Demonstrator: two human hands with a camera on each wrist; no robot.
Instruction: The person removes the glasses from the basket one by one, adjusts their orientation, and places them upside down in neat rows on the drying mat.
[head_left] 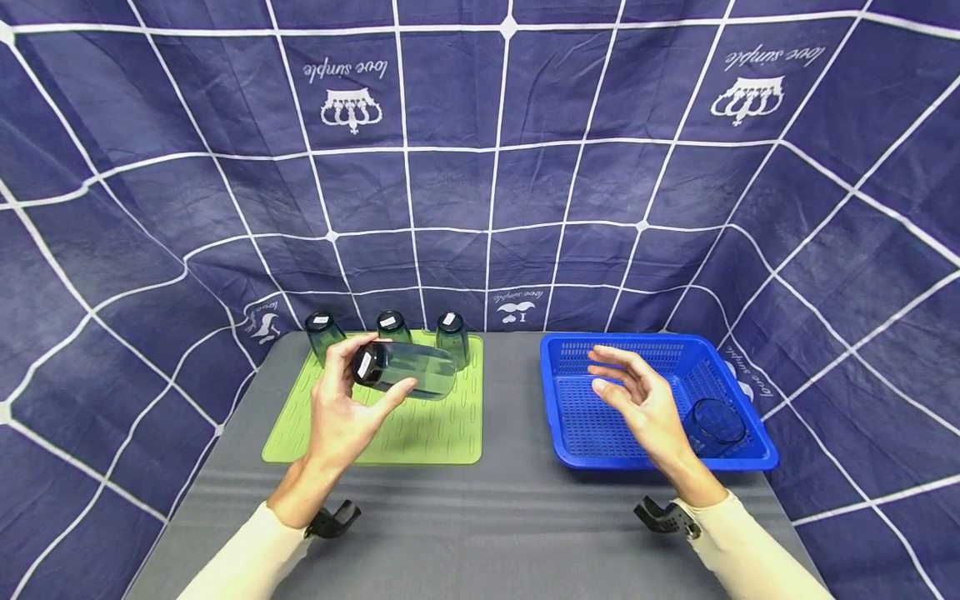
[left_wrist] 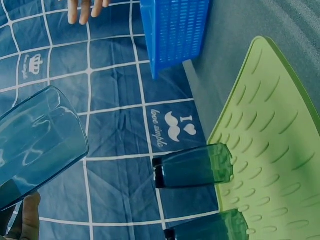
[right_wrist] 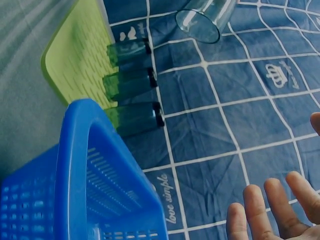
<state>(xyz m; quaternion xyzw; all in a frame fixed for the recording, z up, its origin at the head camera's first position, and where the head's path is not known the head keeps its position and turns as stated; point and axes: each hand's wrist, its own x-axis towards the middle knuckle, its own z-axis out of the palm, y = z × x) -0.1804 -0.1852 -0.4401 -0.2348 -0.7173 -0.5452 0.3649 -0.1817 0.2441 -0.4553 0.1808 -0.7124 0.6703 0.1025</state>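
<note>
A tinted drinking glass [head_left: 420,369] lies nearly sideways in my left hand [head_left: 343,417], which grips it near its dark base; its open mouth points right. Beneath it is a green drying mat [head_left: 442,442]. Along the mat's far edge stand three similar glasses upside down: a left one [head_left: 324,332], a middle one [head_left: 393,323] and a right one [head_left: 452,340]. My right hand [head_left: 651,412] hovers over the blue basket [head_left: 551,408], fingers loosely bent with nothing in them. Inside the basket, at its right, sits another glass [head_left: 715,427].
A grey tabletop [head_left: 510,517] carries the mat on the left and the basket on the right, with a gap between them. Behind and at both sides hangs a dark blue cloth [head_left: 457,192] with white grid lines.
</note>
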